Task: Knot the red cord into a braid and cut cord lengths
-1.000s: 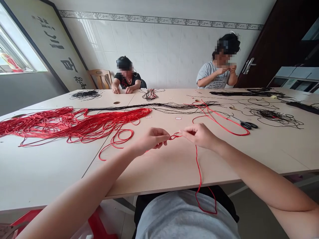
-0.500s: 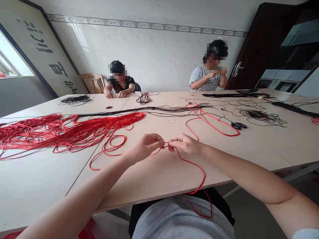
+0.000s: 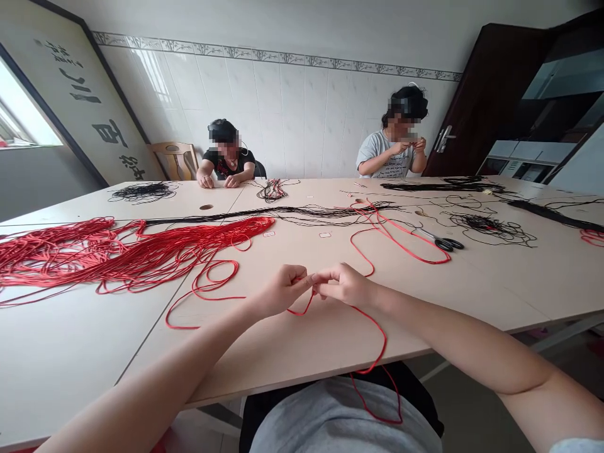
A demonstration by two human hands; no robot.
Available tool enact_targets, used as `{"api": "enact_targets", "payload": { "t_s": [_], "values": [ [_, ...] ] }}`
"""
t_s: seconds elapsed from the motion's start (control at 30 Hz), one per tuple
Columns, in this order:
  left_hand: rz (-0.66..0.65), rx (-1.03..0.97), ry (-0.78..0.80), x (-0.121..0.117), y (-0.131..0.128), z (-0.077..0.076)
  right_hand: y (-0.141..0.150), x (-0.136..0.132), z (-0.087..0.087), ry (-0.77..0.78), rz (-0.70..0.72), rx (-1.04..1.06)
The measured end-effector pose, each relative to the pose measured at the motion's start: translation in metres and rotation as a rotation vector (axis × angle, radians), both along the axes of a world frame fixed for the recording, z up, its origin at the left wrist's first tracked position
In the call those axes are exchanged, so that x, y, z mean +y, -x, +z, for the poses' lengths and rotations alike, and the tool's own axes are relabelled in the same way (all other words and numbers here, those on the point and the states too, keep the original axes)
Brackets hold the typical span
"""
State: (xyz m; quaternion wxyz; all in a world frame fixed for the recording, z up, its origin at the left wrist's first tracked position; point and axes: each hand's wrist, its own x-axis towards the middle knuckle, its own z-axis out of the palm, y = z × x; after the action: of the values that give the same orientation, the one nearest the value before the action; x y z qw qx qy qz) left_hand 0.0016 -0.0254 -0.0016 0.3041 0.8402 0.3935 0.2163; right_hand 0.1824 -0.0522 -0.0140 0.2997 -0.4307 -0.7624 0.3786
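Note:
My left hand (image 3: 282, 290) and my right hand (image 3: 343, 284) meet fingertip to fingertip just above the table (image 3: 292, 340), both pinched closed on one red cord (image 3: 372, 327). A small loop of that cord droops below the pinch. Its long end runs right, curves over the table's near edge and hangs in a loop down to my lap. A big bundle of red cords (image 3: 117, 248) lies to the left of my hands.
Black scissors (image 3: 443, 241) lie to the right among loose red and black cords. A long black cord bundle (image 3: 264, 211) crosses the middle. Two people sit at the far side, hands busy with cords. A wooden chair (image 3: 177, 158) stands behind.
My hands have come closer together and drawn nearer to me. The cord between them has slackened into a small hanging loop, and the long end now lies farther onto the table.

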Motion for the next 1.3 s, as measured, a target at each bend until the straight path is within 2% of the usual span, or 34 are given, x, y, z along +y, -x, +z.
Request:
{"api": "enact_targets", "payload": {
  "t_s": [0.1, 0.17, 0.4, 0.53, 0.67, 0.7, 0.77, 0.93, 1.07, 1.17, 1.3],
  "values": [
    [-0.012, 0.104, -0.289, -0.001, 0.001, 0.0, 0.002, 0.001, -0.003, -0.055, -0.026, -0.01],
    [-0.035, 0.146, -0.385, -0.002, 0.003, 0.0, 0.002, 0.003, -0.005, -0.115, -0.013, -0.01],
    [-0.012, 0.112, -0.349, 0.005, 0.007, -0.003, 0.0, 0.007, -0.008, -0.191, 0.049, 0.023],
    [0.008, 0.089, -0.411, 0.012, 0.005, -0.003, 0.003, 0.01, -0.008, -0.109, -0.019, 0.089],
    [0.16, -0.044, -0.731, 0.008, 0.005, 0.001, 0.006, 0.015, -0.006, 0.035, -0.15, 0.209],
    [0.19, -0.066, -0.766, 0.006, 0.005, 0.002, 0.006, 0.017, -0.005, 0.066, -0.178, 0.246],
    [0.167, -0.072, -0.684, 0.002, 0.006, 0.001, 0.006, 0.019, -0.005, 0.121, -0.206, 0.309],
    [0.022, -0.056, -0.165, 0.002, 0.002, -0.005, 0.005, 0.02, -0.008, 0.189, -0.136, 0.345],
    [-0.014, -0.102, 0.139, 0.006, 0.004, -0.001, 0.004, 0.019, -0.01, 0.199, -0.11, 0.309],
    [-0.003, -0.107, 0.238, 0.007, 0.008, 0.004, 0.004, 0.019, -0.009, 0.202, -0.11, 0.272],
    [-0.024, -0.048, 0.187, 0.009, 0.011, 0.004, 0.003, 0.018, -0.011, 0.165, -0.091, 0.111]
  ]
}}
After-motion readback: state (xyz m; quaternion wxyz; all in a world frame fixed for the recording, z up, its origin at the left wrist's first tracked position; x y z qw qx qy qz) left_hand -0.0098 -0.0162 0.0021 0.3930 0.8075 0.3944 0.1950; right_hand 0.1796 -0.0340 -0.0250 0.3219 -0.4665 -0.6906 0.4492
